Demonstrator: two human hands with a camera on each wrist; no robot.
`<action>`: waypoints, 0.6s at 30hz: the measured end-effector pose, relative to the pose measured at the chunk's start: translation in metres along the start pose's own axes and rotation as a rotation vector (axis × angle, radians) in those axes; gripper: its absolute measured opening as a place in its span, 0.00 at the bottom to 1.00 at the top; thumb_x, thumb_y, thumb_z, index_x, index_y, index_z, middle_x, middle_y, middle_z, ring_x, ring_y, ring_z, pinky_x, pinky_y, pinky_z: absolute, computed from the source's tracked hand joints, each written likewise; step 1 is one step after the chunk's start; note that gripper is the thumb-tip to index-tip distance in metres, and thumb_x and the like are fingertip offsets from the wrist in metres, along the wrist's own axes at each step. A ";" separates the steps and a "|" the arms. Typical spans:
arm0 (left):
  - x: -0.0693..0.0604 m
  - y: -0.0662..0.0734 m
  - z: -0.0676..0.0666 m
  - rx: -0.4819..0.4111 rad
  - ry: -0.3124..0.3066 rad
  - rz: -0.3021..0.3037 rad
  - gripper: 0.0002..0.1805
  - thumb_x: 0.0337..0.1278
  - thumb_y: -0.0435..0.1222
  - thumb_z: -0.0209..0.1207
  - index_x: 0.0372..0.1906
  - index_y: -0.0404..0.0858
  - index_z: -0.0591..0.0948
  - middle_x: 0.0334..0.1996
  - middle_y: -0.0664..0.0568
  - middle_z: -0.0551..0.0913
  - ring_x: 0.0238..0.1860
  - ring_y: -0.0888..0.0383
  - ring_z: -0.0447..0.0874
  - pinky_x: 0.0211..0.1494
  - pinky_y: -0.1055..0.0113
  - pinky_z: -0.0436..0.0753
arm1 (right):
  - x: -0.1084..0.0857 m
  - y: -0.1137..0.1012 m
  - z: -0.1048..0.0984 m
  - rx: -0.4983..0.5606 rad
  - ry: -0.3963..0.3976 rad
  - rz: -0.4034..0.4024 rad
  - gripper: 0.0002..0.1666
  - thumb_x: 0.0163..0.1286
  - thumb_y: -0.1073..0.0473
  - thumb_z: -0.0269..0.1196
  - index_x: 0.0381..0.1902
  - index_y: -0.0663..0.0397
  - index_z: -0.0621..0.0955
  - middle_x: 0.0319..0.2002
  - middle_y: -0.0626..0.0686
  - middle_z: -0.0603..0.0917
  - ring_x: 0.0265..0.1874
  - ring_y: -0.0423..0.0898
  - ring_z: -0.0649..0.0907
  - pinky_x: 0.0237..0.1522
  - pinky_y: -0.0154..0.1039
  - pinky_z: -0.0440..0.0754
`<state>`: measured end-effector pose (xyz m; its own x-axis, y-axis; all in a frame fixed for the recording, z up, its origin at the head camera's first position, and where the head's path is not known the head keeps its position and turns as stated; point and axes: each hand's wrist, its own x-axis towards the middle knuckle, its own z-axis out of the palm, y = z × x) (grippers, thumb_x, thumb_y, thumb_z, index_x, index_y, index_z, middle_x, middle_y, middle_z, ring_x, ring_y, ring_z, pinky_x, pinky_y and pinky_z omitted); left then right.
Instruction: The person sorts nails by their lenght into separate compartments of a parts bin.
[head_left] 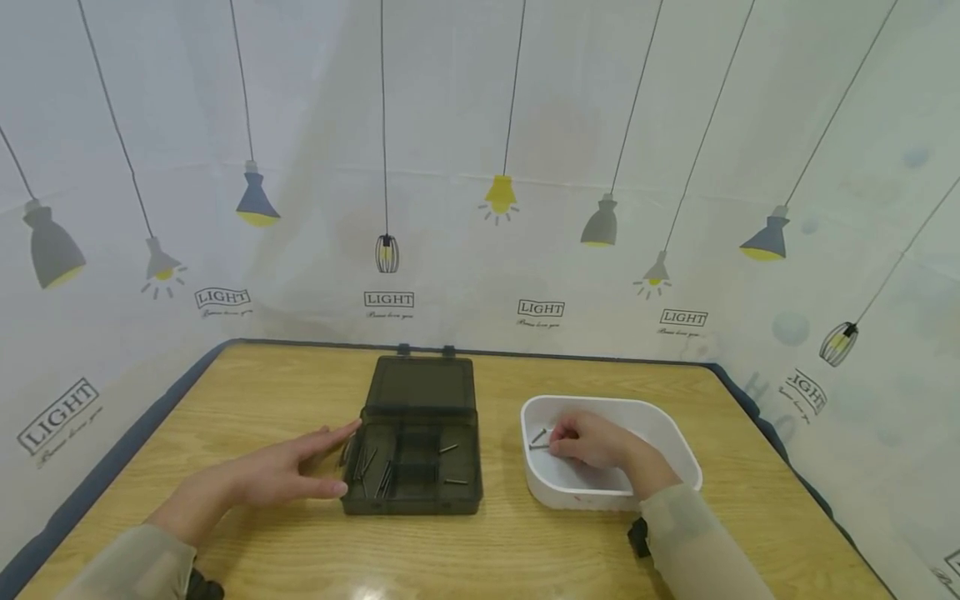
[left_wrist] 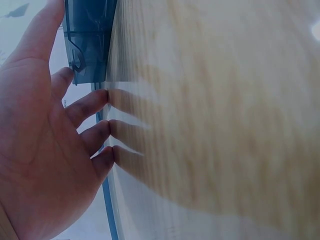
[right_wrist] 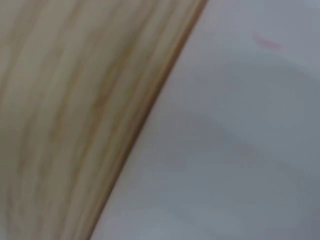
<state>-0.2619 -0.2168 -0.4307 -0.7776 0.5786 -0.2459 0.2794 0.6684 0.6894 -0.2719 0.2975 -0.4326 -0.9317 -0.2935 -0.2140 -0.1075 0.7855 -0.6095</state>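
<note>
A dark translucent box [head_left: 457, 505] stands with its lid [head_left: 423, 382] raised at the back, and several thin metal screws [head_left: 385, 479] lie in its side compartments. Spread out, my left hand [head_left: 273, 475] touches the box's left side with thumb and index finger; in the left wrist view the hand [left_wrist: 55, 135] is beside the box [left_wrist: 90, 45], other fingertips on the table. Inside the white tray [head_left: 577, 498], my right hand [head_left: 596, 442] has curled fingers, pinching one end of a screw [head_left: 538, 447]. Another screw [head_left: 539, 435] lies just behind it. No hand shows in the right wrist view.
The box and the tray stand apart on the wooden table [head_left: 300, 550], with bare wood between them. A white cloth [head_left: 450, 275] printed with lamps hangs behind and at both sides. The tray's outer wall [right_wrist: 225, 140] fills much of the right wrist view.
</note>
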 end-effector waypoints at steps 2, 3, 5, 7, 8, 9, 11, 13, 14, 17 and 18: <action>0.000 0.001 0.000 -0.002 0.001 -0.005 0.51 0.73 0.59 0.67 0.91 0.65 0.52 0.90 0.38 0.49 0.89 0.26 0.39 0.82 0.18 0.46 | -0.001 -0.001 0.000 -0.001 0.000 -0.010 0.07 0.79 0.57 0.68 0.39 0.52 0.85 0.34 0.46 0.83 0.36 0.43 0.79 0.42 0.38 0.76; 0.000 0.001 0.000 -0.003 0.001 -0.006 0.51 0.73 0.59 0.67 0.91 0.65 0.52 0.90 0.38 0.49 0.89 0.26 0.39 0.82 0.18 0.46 | -0.002 -0.001 -0.001 -0.002 0.000 -0.014 0.07 0.80 0.57 0.68 0.39 0.52 0.84 0.34 0.46 0.83 0.36 0.43 0.78 0.42 0.38 0.76; -0.001 0.002 0.000 0.001 0.004 -0.005 0.51 0.73 0.59 0.67 0.90 0.65 0.52 0.90 0.37 0.49 0.89 0.26 0.39 0.82 0.18 0.46 | -0.002 -0.001 -0.001 -0.002 0.000 -0.020 0.08 0.81 0.56 0.67 0.39 0.52 0.84 0.33 0.46 0.81 0.36 0.43 0.78 0.42 0.38 0.75; -0.001 0.002 0.000 0.005 0.004 -0.005 0.51 0.73 0.60 0.67 0.90 0.66 0.52 0.90 0.37 0.49 0.89 0.26 0.39 0.82 0.18 0.46 | -0.002 0.000 -0.001 0.004 -0.003 -0.020 0.08 0.81 0.56 0.66 0.39 0.52 0.83 0.32 0.46 0.80 0.36 0.44 0.78 0.42 0.38 0.74; -0.001 0.002 0.000 0.007 0.005 -0.005 0.51 0.73 0.60 0.67 0.90 0.66 0.52 0.90 0.37 0.49 0.89 0.26 0.39 0.82 0.18 0.46 | -0.002 0.000 -0.001 0.006 -0.004 -0.020 0.09 0.82 0.55 0.66 0.39 0.51 0.83 0.31 0.46 0.79 0.35 0.44 0.77 0.42 0.38 0.74; -0.001 0.002 0.000 0.006 0.003 -0.006 0.51 0.73 0.60 0.67 0.90 0.66 0.52 0.90 0.37 0.49 0.89 0.26 0.39 0.82 0.18 0.46 | -0.002 0.001 -0.002 0.010 -0.006 -0.020 0.09 0.82 0.55 0.66 0.39 0.51 0.83 0.31 0.46 0.78 0.35 0.44 0.77 0.42 0.39 0.74; 0.000 0.002 -0.001 0.004 0.000 -0.008 0.51 0.73 0.60 0.67 0.90 0.66 0.52 0.90 0.37 0.49 0.89 0.26 0.39 0.83 0.18 0.46 | -0.002 0.002 -0.002 0.019 -0.008 -0.024 0.09 0.83 0.55 0.65 0.40 0.51 0.82 0.30 0.46 0.78 0.35 0.44 0.77 0.41 0.39 0.74; 0.000 0.002 -0.001 0.000 -0.003 -0.010 0.51 0.73 0.60 0.67 0.90 0.65 0.52 0.90 0.38 0.49 0.89 0.26 0.39 0.83 0.19 0.46 | -0.002 0.002 -0.003 0.025 -0.007 -0.027 0.08 0.84 0.55 0.64 0.41 0.51 0.82 0.31 0.46 0.78 0.35 0.44 0.77 0.42 0.38 0.74; 0.000 0.002 -0.001 0.001 -0.002 -0.011 0.51 0.73 0.60 0.67 0.90 0.65 0.52 0.90 0.38 0.49 0.89 0.26 0.39 0.83 0.19 0.46 | -0.002 0.003 -0.003 0.025 -0.007 -0.031 0.08 0.84 0.55 0.63 0.42 0.51 0.81 0.31 0.47 0.78 0.35 0.44 0.77 0.42 0.38 0.74; 0.000 0.002 0.000 0.005 -0.002 -0.012 0.51 0.73 0.60 0.67 0.91 0.65 0.52 0.90 0.37 0.49 0.89 0.26 0.40 0.83 0.19 0.47 | -0.002 0.005 -0.003 0.046 -0.007 -0.025 0.07 0.86 0.56 0.61 0.43 0.52 0.80 0.32 0.48 0.79 0.35 0.44 0.78 0.42 0.38 0.75; 0.000 0.002 0.000 0.009 -0.001 -0.013 0.51 0.73 0.60 0.67 0.90 0.65 0.53 0.90 0.37 0.49 0.89 0.26 0.41 0.82 0.18 0.48 | -0.002 0.005 -0.003 0.056 -0.007 -0.021 0.07 0.86 0.57 0.60 0.44 0.52 0.80 0.32 0.48 0.79 0.34 0.45 0.78 0.42 0.38 0.75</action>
<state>-0.2612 -0.2159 -0.4293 -0.7805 0.5704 -0.2559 0.2741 0.6801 0.6799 -0.2716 0.3040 -0.4330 -0.9271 -0.3132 -0.2059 -0.1069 0.7474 -0.6557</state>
